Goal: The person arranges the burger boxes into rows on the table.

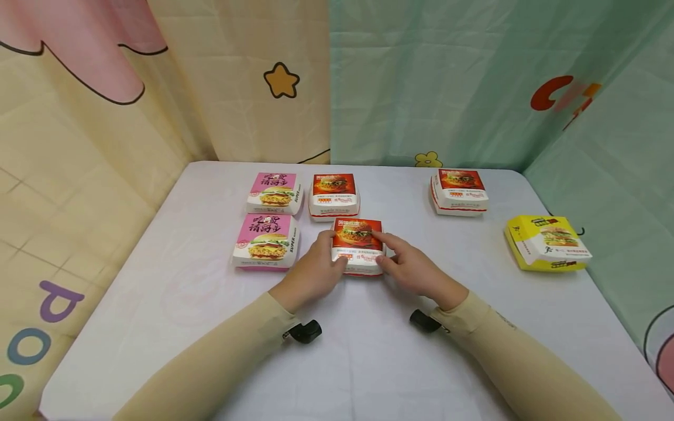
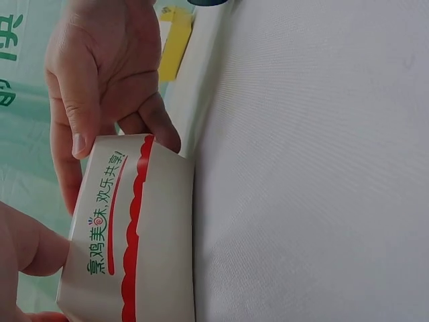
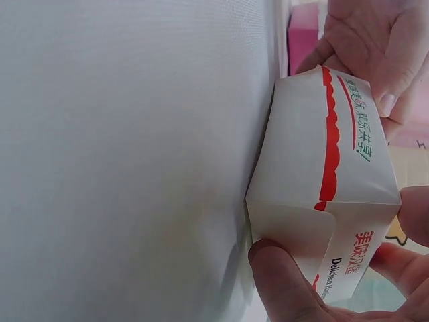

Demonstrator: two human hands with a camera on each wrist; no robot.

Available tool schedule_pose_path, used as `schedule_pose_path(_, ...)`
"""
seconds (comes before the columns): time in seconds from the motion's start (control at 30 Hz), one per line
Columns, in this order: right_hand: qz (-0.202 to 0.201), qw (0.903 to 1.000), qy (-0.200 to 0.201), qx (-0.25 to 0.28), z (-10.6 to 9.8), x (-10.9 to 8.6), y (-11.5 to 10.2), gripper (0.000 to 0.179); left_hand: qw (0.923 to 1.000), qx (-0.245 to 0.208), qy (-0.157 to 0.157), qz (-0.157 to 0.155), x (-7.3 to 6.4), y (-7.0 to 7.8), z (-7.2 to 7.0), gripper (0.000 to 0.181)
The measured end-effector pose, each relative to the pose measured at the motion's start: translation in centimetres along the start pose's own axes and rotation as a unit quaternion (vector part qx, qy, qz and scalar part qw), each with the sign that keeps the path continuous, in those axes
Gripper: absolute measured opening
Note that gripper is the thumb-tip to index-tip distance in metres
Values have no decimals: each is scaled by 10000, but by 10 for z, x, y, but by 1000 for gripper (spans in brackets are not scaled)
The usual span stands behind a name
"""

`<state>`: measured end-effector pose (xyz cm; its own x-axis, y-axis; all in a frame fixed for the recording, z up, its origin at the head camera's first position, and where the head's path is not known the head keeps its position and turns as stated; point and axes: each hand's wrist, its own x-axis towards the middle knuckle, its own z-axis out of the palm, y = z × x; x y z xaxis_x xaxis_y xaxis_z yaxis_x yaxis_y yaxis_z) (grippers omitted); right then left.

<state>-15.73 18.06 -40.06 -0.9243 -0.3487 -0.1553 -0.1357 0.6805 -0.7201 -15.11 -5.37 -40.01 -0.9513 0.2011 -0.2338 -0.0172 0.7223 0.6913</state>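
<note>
A white burger box (image 1: pixel 358 237) with a red burger picture on its lid sits lid up on the white table, between both hands. The left hand (image 1: pixel 312 270) grips its left side, thumb at the front left corner of the lid. From the right, the right hand (image 1: pixel 413 270) holds it, one finger on the lid's edge and the thumb near the front corner. In the left wrist view, the box's front (image 2: pixel 107 221) bears green lettering and a red scalloped band. The right wrist view shows fingers (image 3: pixel 278 278) pressed against the box's side flap.
Two pink burger boxes (image 1: pixel 272 192) stand to the left, one behind the other. A matching red-and-white box (image 1: pixel 334 202) is just behind the held one; another red-and-white box (image 1: pixel 460 192) stands back right. A yellow box (image 1: pixel 547 242) lies near the table's right edge. Curtains (image 1: pixel 421 82) enclose the table.
</note>
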Motion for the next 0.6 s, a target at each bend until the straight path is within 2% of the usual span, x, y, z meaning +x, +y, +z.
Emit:
schedule_pose_path(0.3,-146,9999,-43,-67,6,6,-8,62,9992,-384,63,-33,-2,-6,-4,71)
schedule_pose_path(0.6,-92,9997,-97,-213,7,11,-13,62,9988,-472,129,100,0,-9,-7,76)
